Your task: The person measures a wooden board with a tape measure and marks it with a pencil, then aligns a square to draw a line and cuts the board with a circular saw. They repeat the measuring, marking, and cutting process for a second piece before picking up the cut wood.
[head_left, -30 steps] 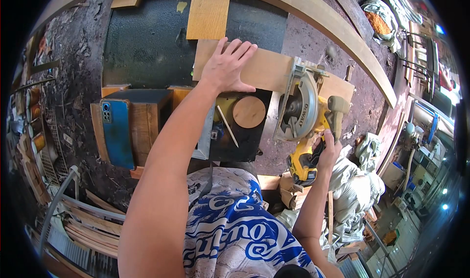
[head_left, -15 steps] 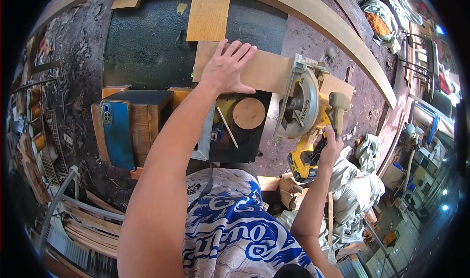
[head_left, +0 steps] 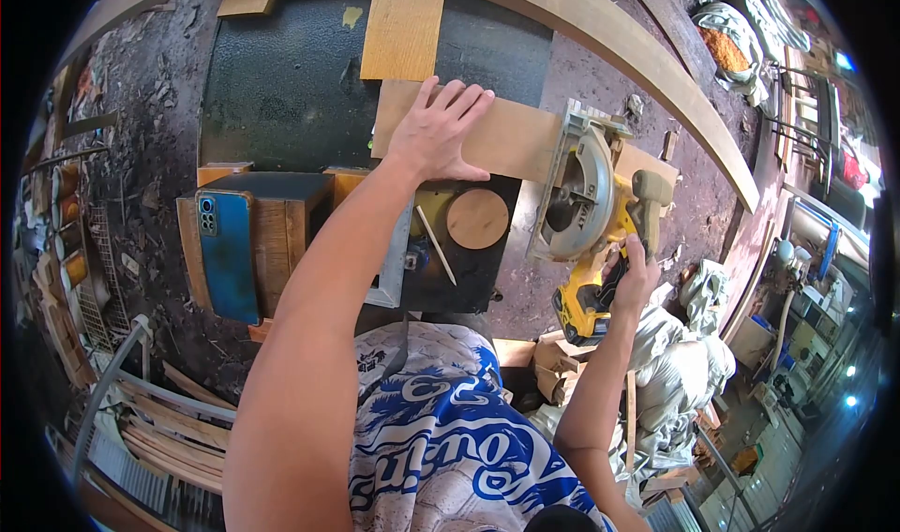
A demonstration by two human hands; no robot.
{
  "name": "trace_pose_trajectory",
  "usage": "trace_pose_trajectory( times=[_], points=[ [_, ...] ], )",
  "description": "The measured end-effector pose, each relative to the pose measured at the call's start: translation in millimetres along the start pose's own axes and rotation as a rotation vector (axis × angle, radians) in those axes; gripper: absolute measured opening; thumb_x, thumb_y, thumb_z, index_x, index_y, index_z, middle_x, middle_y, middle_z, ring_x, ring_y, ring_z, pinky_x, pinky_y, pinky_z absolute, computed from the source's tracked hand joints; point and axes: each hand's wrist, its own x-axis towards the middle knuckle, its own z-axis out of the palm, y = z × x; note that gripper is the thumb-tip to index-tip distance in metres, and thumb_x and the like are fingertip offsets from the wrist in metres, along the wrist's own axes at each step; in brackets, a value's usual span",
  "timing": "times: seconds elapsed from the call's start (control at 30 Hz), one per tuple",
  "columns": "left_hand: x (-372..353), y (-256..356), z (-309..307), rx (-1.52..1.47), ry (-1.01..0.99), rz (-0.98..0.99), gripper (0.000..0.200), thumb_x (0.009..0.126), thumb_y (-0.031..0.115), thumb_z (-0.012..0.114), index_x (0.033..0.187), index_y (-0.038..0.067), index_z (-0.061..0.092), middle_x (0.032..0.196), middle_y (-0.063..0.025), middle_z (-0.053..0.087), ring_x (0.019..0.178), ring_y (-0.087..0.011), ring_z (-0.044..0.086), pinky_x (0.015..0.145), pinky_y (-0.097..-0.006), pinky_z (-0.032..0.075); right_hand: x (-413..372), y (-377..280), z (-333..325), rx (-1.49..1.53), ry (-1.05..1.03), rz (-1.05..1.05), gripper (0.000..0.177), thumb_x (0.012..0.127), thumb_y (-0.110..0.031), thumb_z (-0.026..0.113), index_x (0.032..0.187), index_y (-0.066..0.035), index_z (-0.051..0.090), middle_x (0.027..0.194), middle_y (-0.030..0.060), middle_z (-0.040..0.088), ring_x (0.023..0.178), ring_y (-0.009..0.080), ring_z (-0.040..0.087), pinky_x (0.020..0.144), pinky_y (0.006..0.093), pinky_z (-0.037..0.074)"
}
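Note:
My left hand [head_left: 438,138] lies with fingers spread on a flat wooden board [head_left: 520,138], pressing it against the black work surface [head_left: 281,91]. My right hand [head_left: 637,274] is wrapped round the rear handle of a yellow circular saw [head_left: 591,194]. The saw's metal base rests across the board to the right of my left hand, and the board's far end shows beyond it. Whether the blade is in the wood is hidden by the saw. A light wooden piece [head_left: 403,33] lies just above my left hand, close to the board's edge.
A wooden disc [head_left: 477,219] and a pencil [head_left: 436,246] lie near my body. To the left, a blue phone [head_left: 228,255] rests on a wooden box. A long curved-looking plank [head_left: 647,63] spans the far side. White sacks [head_left: 689,373] stand at lower right.
The circular saw has shifted slightly forward, away from my body, with my right hand on it. Lettering seen on its guard earlier is now less readable. My left hand stays in place.

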Motion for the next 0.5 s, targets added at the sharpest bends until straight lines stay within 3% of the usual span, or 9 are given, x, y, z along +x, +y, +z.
trace_pose_trajectory(
  times=[0.5],
  points=[
    [1,-1,-2,-0.009,-0.015,0.0,0.119,0.063,0.077,0.082,0.155,0.009,0.048,0.148,-0.0061,0.053,0.141,-0.028,0.047,0.125,-0.0571,0.03,22,-13,7,-0.019,-0.001,0.004,0.031,0.102,-0.034,0.068,0.098,-0.003,0.068,0.067,0.0036,0.061,0.052,0.0131,0.058,0.048,0.028,0.046]
  ],
)
